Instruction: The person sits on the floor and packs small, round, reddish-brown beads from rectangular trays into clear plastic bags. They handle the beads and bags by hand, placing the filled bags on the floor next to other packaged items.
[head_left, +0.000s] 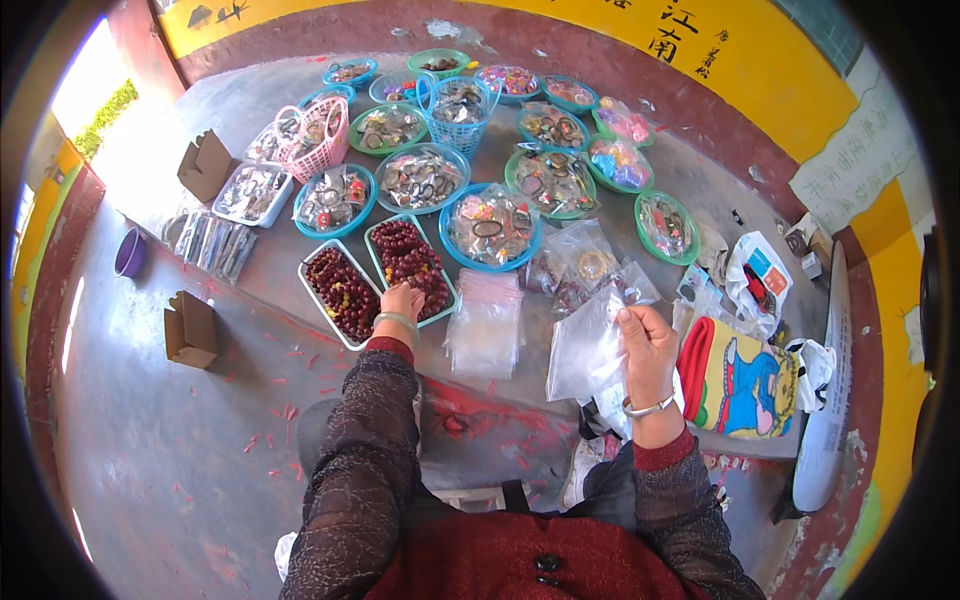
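The left hand (403, 302) is at the dark red beads (398, 240) in the right of 2 trays (446, 277), its grip impossible to tell, while the right hand (650, 350) pinches a clear bag (580, 352) beside flat bags (484, 330).

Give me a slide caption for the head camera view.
Left hand at a tray of dark red beads, right hand holding a clear plastic bag, a blue basin beyond.

Beads (340, 290) lie in two trays (323, 306), left of the bags (484, 325). Basins (490, 267) stand on the far side; the towel (745, 375) lies near right.
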